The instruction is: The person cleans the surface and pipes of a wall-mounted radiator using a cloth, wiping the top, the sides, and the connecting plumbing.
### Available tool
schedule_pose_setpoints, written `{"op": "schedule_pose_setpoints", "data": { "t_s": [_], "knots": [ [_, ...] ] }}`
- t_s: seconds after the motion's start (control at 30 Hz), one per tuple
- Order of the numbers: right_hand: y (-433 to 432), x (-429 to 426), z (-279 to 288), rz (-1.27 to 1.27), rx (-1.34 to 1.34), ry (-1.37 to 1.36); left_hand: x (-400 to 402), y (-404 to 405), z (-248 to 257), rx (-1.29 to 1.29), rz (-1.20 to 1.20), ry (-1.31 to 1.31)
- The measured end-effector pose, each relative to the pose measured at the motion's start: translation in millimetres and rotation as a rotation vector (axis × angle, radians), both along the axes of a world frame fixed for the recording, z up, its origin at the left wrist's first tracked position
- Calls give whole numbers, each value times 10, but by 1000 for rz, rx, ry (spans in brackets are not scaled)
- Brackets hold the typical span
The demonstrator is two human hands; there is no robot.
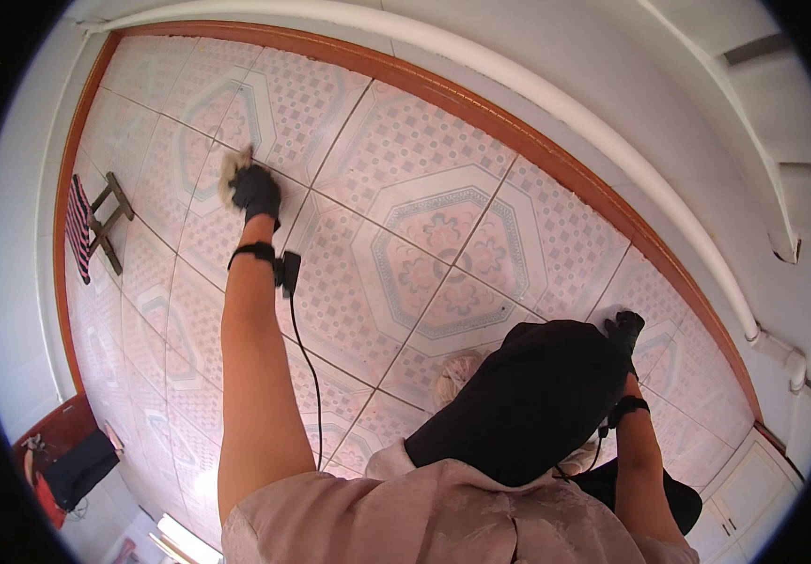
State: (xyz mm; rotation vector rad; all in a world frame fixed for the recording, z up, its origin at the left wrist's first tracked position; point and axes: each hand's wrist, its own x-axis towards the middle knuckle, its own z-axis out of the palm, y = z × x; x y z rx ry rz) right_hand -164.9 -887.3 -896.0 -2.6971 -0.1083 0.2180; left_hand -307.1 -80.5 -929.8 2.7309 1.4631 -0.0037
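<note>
My left hand point(259, 192), in a black glove, is stretched out to the far left over the patterned tile floor point(448, 233). Its fingers are closed over a crumpled beige cloth point(226, 182), which lies against the tiles. My right hand point(624, 333), also black-gloved, is beside my black-clad knee point(560, 359) at the right. It is small in view, and I cannot make out how its fingers are bent or whether they touch the floor. Each wrist wears a black strap; a small device with a cable hangs at the left one.
A folding stool point(99, 225) with a striped seat stands at the left wall. Red-brown skirting point(434, 84) edges the floor, with a white pipe point(518, 77) above it. A white cabinet point(744, 486) is at lower right. Dark fabric point(81, 465) hangs over something at lower left.
</note>
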Motion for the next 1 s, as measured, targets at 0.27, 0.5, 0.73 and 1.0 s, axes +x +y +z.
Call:
{"op": "schedule_pose_setpoints", "data": {
  "t_s": [0.27,0.5,0.73,1.0],
  "knots": [
    [-120,-57,-169,-164,149,54,573,-1456,1015,338,-388,-340],
    [-12,4,-47,-152,-76,36,1515,-3852,840,-27,-1026,-312],
    [-137,47,-91,-71,-87,47,935,-2633,103,125,-755,-448],
    [-133,722,34,650,-391,197,-1163,-715,511,271,-57,280]
  ]
}}
